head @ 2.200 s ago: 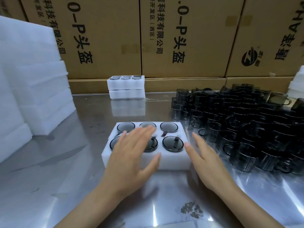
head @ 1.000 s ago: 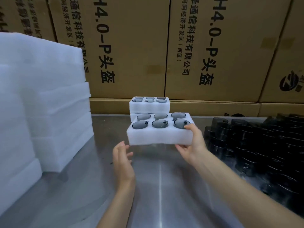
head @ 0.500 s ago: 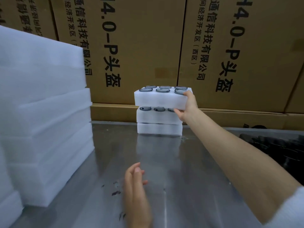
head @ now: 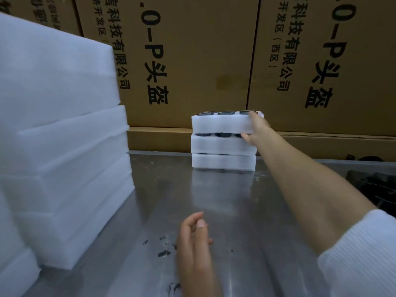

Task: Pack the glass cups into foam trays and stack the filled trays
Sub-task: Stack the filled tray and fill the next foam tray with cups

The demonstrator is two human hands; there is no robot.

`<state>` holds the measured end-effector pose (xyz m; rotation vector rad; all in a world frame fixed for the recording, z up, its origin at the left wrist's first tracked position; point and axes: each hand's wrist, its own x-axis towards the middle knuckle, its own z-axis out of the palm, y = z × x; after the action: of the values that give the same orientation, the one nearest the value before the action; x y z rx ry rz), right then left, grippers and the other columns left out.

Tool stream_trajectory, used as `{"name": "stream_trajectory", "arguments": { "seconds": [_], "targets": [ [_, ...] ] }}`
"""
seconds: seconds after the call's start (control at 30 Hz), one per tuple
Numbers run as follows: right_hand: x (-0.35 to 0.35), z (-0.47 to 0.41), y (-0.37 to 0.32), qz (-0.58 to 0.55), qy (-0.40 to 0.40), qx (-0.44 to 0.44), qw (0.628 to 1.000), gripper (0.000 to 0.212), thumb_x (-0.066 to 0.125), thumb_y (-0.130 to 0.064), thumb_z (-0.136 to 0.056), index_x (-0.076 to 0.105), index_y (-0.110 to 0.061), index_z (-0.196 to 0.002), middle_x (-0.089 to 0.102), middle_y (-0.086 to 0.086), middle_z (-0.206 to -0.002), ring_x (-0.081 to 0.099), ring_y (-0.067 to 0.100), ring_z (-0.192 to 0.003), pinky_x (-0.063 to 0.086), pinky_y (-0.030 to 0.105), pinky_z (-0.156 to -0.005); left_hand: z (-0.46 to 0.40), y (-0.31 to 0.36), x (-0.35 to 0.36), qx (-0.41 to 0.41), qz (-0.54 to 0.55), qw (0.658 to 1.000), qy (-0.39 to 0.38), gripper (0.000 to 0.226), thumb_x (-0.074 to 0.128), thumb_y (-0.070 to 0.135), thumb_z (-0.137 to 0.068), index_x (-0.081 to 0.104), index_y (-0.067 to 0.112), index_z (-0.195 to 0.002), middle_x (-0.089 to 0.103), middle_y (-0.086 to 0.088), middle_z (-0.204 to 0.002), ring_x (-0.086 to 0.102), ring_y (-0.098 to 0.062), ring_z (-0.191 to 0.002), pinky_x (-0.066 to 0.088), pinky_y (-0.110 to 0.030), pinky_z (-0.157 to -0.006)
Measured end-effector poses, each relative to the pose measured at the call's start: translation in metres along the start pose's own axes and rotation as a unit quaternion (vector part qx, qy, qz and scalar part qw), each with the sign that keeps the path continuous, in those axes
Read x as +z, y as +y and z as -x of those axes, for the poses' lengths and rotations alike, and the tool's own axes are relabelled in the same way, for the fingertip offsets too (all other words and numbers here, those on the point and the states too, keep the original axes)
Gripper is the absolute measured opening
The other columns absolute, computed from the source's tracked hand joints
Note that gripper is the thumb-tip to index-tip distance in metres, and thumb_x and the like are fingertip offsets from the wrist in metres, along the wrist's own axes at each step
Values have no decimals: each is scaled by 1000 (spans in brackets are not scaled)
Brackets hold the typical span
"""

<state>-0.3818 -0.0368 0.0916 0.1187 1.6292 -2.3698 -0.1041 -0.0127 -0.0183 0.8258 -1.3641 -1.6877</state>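
- Your right hand (head: 256, 128) clasps the right end of the top foam tray (head: 220, 124), thumb under its lower edge and fingers over the top face; the tray sits on, or just above, the two filled trays (head: 222, 153) at the back of the steel table (head: 214, 211), and whether it fully rests there cannot be told
- Your left hand (head: 196, 243) hangs over the table near you, fingers loosely curled, holding nothing
- Dark glass cups (head: 225, 113) show in the top tray's pockets, so expect more weight than the foam suggests, all of it breakable; the foam itself is soft and will flex when held from one end
- Better to hold it by both short ends, keeping it level so no cup tips out
- The stack stands close against the cardboard boxes (head: 192, 61), leaving little room behind; line up the edges before you let go
- A tall pile of empty foam (head: 60, 146) crowds the left, loose cups (head: 375, 189) the right; the open room lies down the middle
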Motion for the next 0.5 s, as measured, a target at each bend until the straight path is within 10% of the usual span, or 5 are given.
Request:
{"name": "stream_trajectory", "arguments": {
  "seconds": [0.5],
  "targets": [
    [-5,-19,5,210,-27,-25,977,58,48,-35,-90,28,-21,-143,38,9,-134,40,30,-122,37,48,-91,0,-15,-5,43,-23,999,-19,24,43,7,-95,58,25,-90,58,-1,-89,51,-20,-71,39,-7,-57]
  ]
}}
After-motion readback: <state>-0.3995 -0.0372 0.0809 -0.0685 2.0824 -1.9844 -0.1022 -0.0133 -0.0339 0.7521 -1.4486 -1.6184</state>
